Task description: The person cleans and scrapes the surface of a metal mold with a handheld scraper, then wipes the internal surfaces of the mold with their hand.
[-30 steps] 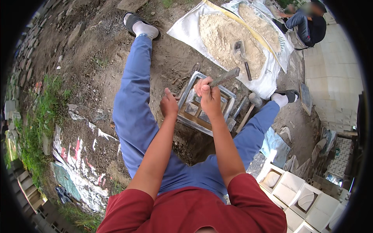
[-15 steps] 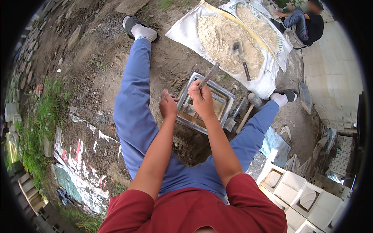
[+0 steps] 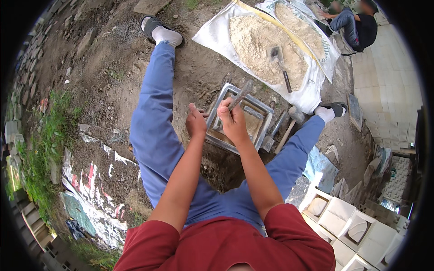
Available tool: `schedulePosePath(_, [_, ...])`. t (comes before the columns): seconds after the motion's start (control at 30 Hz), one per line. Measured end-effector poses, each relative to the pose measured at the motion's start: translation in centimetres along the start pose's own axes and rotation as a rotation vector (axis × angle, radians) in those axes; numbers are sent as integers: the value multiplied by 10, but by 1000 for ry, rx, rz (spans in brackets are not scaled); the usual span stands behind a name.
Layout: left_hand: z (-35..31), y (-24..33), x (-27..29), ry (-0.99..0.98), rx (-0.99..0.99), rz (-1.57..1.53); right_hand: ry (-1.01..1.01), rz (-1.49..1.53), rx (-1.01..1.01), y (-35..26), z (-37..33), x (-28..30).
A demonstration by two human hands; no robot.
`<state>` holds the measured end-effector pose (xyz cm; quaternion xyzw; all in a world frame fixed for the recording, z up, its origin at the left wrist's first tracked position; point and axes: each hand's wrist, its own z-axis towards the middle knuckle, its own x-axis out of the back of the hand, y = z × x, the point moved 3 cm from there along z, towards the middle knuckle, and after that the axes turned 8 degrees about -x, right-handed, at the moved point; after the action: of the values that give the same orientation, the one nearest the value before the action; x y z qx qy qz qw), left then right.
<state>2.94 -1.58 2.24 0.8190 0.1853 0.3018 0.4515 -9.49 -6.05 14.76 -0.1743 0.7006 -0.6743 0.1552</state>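
My right hand [image 3: 233, 123] is closed round a flat, dark bar [image 3: 244, 92], which slants up and away to the right over a square metal mould [image 3: 263, 135]. The mould lies on the dirt between my legs. A smaller square frame [image 3: 253, 111] shows inside it, with pale sandy material around and within. My left hand [image 3: 196, 122] is at the mould's left edge, thumb and fingers apart; whether the fingertips touch the rim I cannot tell. My right hand and forearm hide part of the mould's inside.
A mallet [image 3: 296, 116] and a metal tool [image 3: 267, 143] lie right of the mould. Beyond, an opened white sack [image 3: 212, 38] holds pale powder and a small shovel [image 3: 276, 55]. Cream blocks [image 3: 337, 217] stand at lower right. Another person [image 3: 361, 28] sits at far right.
The bar has shifted slightly toward me and its far end sits lower in the picture. My right hand has tilted a little with it. My left hand has barely moved.
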Motion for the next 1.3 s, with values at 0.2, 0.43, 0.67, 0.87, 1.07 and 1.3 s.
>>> schedulePosePath(0.2, [-7,7,-6,-12,-8,12,-19,63,79,21,-12,3])
schedulePosePath(0.43, [-8,8,-2,-8,-21,-3,-1,157,52,3,-11,2])
schedulePosePath(0.67, [-7,6,-4,12,19,-27,18,115,82,12,-11,-3])
schedulePosePath(0.87, [-5,4,-1,5,-31,1,73,64,91,18,-13,-5])
schedulePosePath(1.07, [-3,4,-1,11,-6,-50,155,149,139,-13,-11,-4])
schedulePosePath(1.3, [-4,1,-2,5,-11,-6,261,-69,41,11,-20,-14])
